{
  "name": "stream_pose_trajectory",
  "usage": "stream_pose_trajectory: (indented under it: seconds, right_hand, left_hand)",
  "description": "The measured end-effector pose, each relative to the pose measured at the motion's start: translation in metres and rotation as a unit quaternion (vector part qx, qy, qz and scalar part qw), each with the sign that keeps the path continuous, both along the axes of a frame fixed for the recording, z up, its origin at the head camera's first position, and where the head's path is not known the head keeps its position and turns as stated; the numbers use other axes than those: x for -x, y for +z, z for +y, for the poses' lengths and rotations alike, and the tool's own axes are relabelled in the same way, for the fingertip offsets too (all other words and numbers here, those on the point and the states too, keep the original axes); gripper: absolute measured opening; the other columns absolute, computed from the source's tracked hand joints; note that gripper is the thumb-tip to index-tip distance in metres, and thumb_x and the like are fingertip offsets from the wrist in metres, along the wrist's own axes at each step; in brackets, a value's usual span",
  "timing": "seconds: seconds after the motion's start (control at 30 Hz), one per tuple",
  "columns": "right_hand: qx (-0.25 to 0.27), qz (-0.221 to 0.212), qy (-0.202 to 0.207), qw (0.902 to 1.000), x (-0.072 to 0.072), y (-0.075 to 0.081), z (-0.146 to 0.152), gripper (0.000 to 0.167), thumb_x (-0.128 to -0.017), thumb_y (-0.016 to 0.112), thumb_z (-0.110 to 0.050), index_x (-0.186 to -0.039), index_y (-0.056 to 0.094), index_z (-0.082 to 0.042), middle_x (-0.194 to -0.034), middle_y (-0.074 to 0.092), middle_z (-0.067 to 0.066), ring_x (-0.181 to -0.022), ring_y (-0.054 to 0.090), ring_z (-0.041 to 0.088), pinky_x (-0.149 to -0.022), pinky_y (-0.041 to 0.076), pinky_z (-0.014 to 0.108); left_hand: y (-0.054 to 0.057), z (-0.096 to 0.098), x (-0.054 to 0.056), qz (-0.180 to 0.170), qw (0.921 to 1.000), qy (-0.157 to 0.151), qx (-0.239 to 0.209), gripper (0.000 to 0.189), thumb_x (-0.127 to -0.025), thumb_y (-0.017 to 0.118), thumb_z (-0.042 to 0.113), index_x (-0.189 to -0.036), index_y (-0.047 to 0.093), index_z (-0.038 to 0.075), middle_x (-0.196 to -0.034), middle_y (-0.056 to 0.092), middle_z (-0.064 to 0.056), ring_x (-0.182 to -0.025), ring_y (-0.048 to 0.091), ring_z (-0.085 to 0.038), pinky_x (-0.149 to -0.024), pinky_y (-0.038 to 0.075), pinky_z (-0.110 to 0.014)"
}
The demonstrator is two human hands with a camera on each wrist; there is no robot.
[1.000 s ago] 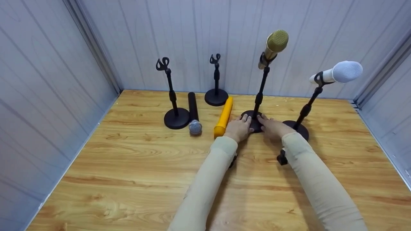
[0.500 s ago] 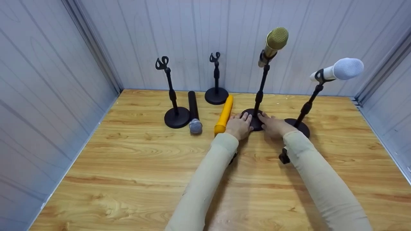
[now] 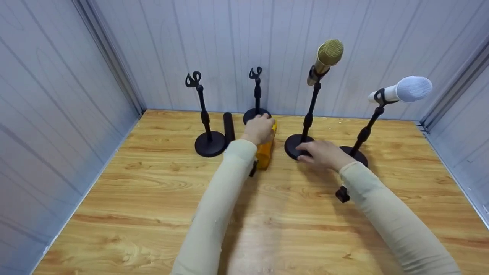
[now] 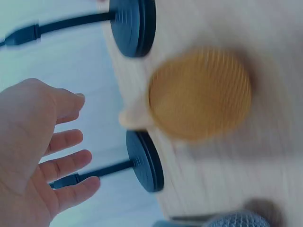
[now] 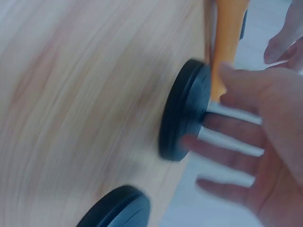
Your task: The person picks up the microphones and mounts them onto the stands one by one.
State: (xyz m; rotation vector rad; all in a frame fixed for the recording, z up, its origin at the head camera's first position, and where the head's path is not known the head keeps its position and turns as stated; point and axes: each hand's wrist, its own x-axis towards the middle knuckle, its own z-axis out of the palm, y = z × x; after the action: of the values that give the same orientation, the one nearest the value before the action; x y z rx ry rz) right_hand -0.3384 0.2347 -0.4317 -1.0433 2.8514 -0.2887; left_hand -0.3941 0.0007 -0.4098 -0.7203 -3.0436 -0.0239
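My left hand (image 3: 259,129) is over the yellow microphone (image 3: 264,156), which lies on the table with its head towards me. In the left wrist view, the fingers (image 4: 71,163) are loosely spread and apart from the yellow mesh head. My right hand (image 3: 323,154) is beside the round base (image 3: 292,147) of a black stand, its fingers relaxed and holding nothing. A gold microphone (image 3: 329,53) sits in that stand's clip. Close behind the left hand rises a shorter stand (image 3: 258,91) with a bare clip.
A white microphone (image 3: 413,89) sits on the far right stand (image 3: 365,133). To the left, another stand (image 3: 210,144) has a bare clip, and a black microphone (image 3: 229,126) lies beside it, its silver head hidden by my sleeve. Panel walls (image 3: 214,46) border the table.
My left hand has left the gold microphone's stand base and moved left, over the yellow microphone. The right hand has come off the base and drawn slightly back. That stand has shifted slightly left.
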Motion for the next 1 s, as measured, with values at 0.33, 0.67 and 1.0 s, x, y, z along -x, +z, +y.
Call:
stream_pose_trajectory:
  seconds: [0.33,0.67,1.0]
  right_hand:
    - [0.011,0.101,0.074,0.9921,0.002,-0.011,-0.055,0.054,-0.092,0.072,-0.004,-0.143,0.056,-0.008,-0.135,0.059,0.018,-0.120,0.058,0.037,-0.098,0.050,0.052]
    - [-0.019,0.096,0.072,0.9926,0.001,-0.018,-0.073,0.048,-0.099,0.062,-0.005,-0.146,0.054,-0.010,-0.145,0.052,0.018,-0.132,0.051,0.037,-0.105,0.045,0.051]
    - [-0.029,0.115,0.054,0.9915,-0.002,-0.021,-0.068,0.057,-0.100,0.061,-0.006,-0.153,0.048,-0.021,-0.135,0.050,0.023,-0.116,0.054,0.039,-0.094,0.051,0.052]
  left_hand:
    - [-0.024,-0.034,0.023,-0.072,0.9929,0.092,-0.023,0.049,-0.105,0.054,0.022,-0.152,0.044,0.010,-0.155,0.039,-0.017,-0.131,0.052,-0.035,-0.101,0.049,-0.047]
    - [-0.045,-0.033,0.029,-0.080,0.9928,0.088,-0.009,0.057,-0.108,0.049,0.029,-0.160,0.031,0.014,-0.161,0.031,-0.015,-0.145,0.036,-0.034,-0.113,0.038,-0.050]
    - [-0.050,-0.026,0.031,-0.101,0.9913,0.084,-0.012,0.060,-0.108,0.047,0.032,-0.163,0.024,0.019,-0.166,0.022,-0.014,-0.150,0.025,-0.034,-0.117,0.031,-0.051]
